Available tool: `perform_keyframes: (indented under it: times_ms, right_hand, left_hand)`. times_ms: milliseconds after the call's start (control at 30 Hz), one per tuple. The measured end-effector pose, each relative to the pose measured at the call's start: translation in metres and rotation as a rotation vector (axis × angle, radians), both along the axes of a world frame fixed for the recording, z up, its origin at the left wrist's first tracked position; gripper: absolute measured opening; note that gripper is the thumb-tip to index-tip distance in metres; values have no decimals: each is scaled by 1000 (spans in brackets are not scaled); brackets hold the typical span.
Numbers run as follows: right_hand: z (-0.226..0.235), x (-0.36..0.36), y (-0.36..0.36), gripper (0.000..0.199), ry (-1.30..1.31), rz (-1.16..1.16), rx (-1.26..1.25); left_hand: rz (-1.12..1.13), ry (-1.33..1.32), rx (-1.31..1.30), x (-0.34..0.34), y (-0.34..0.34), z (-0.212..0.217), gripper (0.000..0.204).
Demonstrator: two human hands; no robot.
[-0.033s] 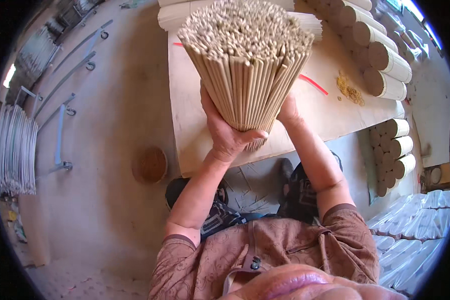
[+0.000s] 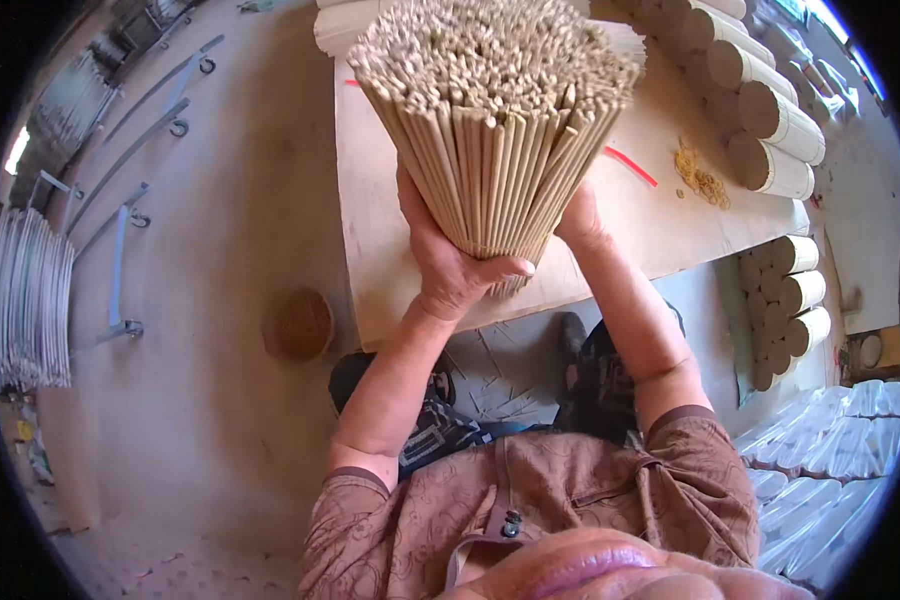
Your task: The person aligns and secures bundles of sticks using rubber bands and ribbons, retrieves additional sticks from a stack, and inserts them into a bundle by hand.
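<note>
A thick bundle of thin tan sticks (image 2: 490, 150) is held up over the tabletop, its fanned-out end toward the top of the view. Near its narrow lower end, my left hand (image 2: 450, 265) grips it from the left, with the thumb across the front. On the far right side my right hand (image 2: 578, 215) supports the bundle; its fingers are mostly hidden behind the sticks. A band seems to circle the sticks just above my left thumb. Beneath lies a pale wooden table (image 2: 380, 270).
Yellow rubber bands (image 2: 703, 180) and a red strip (image 2: 631, 167) lie on the table. Round stick bundles (image 2: 775, 110) line its right edge; more bundles (image 2: 802, 292) are stacked below. Plastic-wrapped packs (image 2: 830, 440) sit lower right. A brown bowl (image 2: 300, 326) and wheeled racks (image 2: 120, 260) stand left.
The bundle looks slightly larger and its top has spread a little toward both sides. Both hands keep the same hold.
</note>
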State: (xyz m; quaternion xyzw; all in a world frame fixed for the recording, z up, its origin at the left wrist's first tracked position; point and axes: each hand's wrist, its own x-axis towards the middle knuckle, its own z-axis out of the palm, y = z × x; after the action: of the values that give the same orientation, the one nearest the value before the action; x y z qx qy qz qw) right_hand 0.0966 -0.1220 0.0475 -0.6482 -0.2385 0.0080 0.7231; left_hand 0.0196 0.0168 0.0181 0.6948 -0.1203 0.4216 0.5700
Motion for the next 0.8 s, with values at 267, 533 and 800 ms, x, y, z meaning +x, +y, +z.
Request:
perform_keyframes:
  times_ms: [267, 533, 800]
  right_hand:
    - [50, 22, -27, 93, 24, -181, 146]
    - [237, -49, 6, 99, -945, 221, -986]
    - [233, 0, 33, 87, -965, 460, -1269]
  left_hand:
    - [-174, 63, -183, -2, 4, -14, 157]
    - [-203, 79, -157, -2, 6, -11, 156]
    - [-2, 127, 152, 8, 17, -25, 153]
